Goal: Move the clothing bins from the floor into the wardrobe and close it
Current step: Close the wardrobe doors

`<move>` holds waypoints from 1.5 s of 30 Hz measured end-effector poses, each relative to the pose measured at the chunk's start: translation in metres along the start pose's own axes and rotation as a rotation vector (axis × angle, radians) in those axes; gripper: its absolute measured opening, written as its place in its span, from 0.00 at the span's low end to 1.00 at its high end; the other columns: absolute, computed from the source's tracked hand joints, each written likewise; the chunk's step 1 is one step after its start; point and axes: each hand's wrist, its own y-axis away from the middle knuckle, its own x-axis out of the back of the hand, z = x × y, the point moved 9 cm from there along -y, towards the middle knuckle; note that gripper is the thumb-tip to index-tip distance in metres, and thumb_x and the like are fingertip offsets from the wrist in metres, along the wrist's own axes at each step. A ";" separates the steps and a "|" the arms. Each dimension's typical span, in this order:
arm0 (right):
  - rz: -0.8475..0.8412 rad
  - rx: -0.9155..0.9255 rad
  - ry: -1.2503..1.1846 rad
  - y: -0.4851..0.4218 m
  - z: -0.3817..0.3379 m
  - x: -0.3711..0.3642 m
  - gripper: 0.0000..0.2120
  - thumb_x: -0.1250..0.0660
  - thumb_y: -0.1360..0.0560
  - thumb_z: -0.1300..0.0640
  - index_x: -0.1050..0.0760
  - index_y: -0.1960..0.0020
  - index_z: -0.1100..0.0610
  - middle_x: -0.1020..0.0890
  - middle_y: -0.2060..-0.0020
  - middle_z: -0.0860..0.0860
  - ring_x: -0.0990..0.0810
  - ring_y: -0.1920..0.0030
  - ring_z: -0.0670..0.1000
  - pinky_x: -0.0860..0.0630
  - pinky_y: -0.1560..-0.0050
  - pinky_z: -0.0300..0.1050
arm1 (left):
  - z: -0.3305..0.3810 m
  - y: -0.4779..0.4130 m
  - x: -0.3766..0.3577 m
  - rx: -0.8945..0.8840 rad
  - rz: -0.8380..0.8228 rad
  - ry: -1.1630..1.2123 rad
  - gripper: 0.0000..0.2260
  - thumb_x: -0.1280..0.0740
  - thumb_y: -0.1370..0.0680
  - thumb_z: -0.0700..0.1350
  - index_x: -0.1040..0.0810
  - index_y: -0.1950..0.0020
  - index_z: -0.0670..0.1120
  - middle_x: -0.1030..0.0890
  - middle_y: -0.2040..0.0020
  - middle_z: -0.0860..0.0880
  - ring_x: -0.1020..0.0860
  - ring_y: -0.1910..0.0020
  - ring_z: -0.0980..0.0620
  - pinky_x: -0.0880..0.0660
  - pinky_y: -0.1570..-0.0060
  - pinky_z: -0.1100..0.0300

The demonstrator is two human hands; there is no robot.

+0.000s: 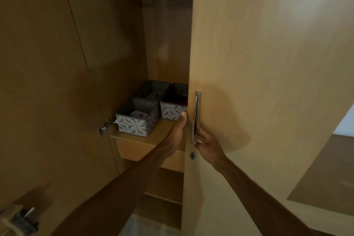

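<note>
Right hand [207,143] curls round the slim metal handle [196,117] of the pale wooden wardrobe door [264,59]; left hand [179,130] clasps its edge, grey leaf-patterned fabric bins [136,123] at ten o'clock.

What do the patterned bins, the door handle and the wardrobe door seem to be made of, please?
Patterned bins: likely fabric over stiff board, matte, with a printed leaf pattern and soft grey rims. Door handle: metal, polished; it glints brightly. Wardrobe door: probably laminated wood board, smooth satin, faint grain and soft sheen.
</note>
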 end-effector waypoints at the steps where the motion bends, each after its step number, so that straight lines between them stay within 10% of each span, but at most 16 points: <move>1: -0.005 -0.007 -0.010 0.002 -0.002 0.000 0.37 0.37 0.27 0.71 0.40 0.24 0.44 0.28 0.30 0.41 0.31 0.30 0.44 0.30 0.31 0.49 | 0.000 0.001 0.001 -0.007 0.003 -0.002 0.16 0.56 0.18 0.61 0.32 0.37 0.66 0.28 0.42 0.67 0.30 0.43 0.68 0.31 0.50 0.60; 6: 0.013 -0.035 -0.034 0.014 -0.003 0.006 0.26 0.32 0.26 0.60 0.29 0.32 0.39 0.23 0.36 0.40 0.26 0.34 0.45 0.29 0.33 0.51 | -0.007 0.010 0.033 -0.039 0.120 -0.017 0.27 0.45 0.24 0.64 0.30 0.29 0.52 0.24 0.34 0.54 0.26 0.37 0.58 0.34 0.37 0.52; 13: 0.086 -0.121 -0.101 0.042 0.013 -0.016 0.21 0.30 0.26 0.60 0.26 0.34 0.54 0.20 0.40 0.49 0.22 0.41 0.48 0.25 0.39 0.48 | -0.060 0.081 0.111 -0.023 0.513 0.097 0.10 0.31 0.23 0.44 0.20 0.42 0.46 0.16 0.47 0.50 0.19 0.47 0.51 0.27 0.56 0.67; 30: -0.613 0.034 -0.154 0.095 -0.114 -0.359 0.20 0.32 0.24 0.60 0.27 0.33 0.58 0.20 0.42 0.53 0.21 0.46 0.44 0.23 0.51 0.32 | -0.017 0.397 0.338 -0.138 1.418 -0.330 0.14 0.35 0.21 0.44 0.27 0.35 0.48 0.22 0.41 0.52 0.23 0.44 0.59 0.26 0.44 0.57; 45: -0.430 0.237 -0.049 0.128 -0.193 -0.382 0.21 0.32 0.24 0.54 0.29 0.31 0.51 0.21 0.40 0.46 0.23 0.42 0.42 0.26 0.46 0.34 | 0.025 0.378 0.373 -0.265 1.053 -0.222 0.11 0.43 0.17 0.47 0.22 0.44 0.48 0.18 0.49 0.53 0.21 0.51 0.59 0.26 0.54 0.67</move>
